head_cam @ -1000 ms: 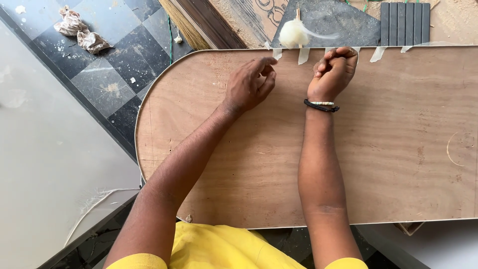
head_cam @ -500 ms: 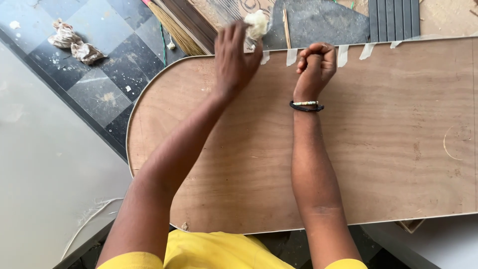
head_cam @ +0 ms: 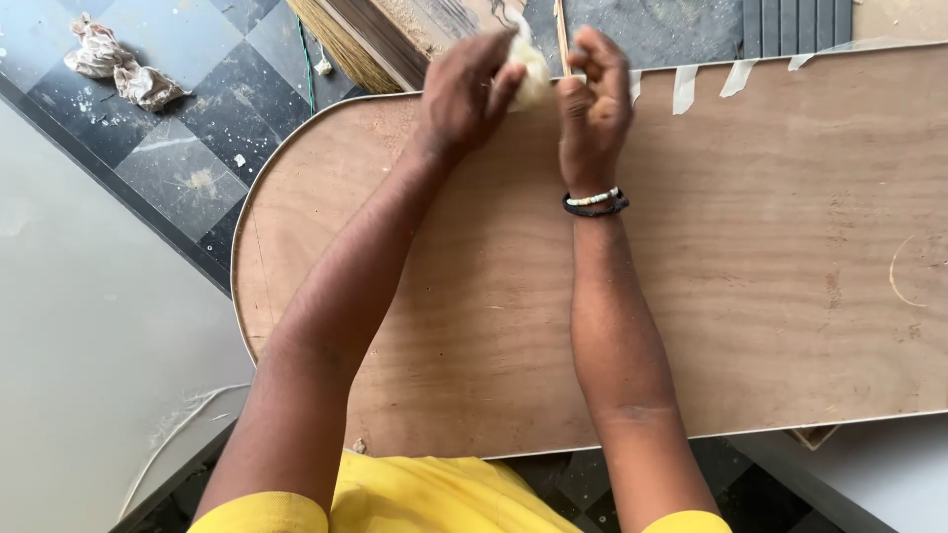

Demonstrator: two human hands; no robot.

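1. The person leans over a large plywood board (head_cam: 592,326) with a rounded left end. Both hands work at its far edge.

2. The left hand (head_cam: 464,94) holds a pale, crumpled wad of cloth (head_cam: 531,71) at the board's far edge. Its fingers are curled and pressed together around the wad, which shows only between the fingertips.

3. The right hand (head_cam: 592,94) sits just beside the wad, still on the board's far edge. Its fingers are closed into a loose fist and seem to pinch a thin stick (head_cam: 562,35) that stands up past the edge. How firmly they grip it cannot be told, since the hand is a little blurred.

4. A dark band with a light bead string (head_cam: 594,202) circles the right wrist.

5. The wad looks soft, light and easily squashed. It should take any shape under the fingers and needs only a gentle full-hand hold around its bulk. It may be damp or sticky, but that cannot be told.

6. The board looks stiff, flat and heavy. It would best be held by its edges.

7. Short strips of pale tape (head_cam: 684,87) hang over the board's far edge, to the right of the hands.

8. Beyond the board's rounded end, crumpled paper (head_cam: 123,74) lies on the dark tiled floor (head_cam: 188,148). A straw broom (head_cam: 341,44) lies near the far edge.
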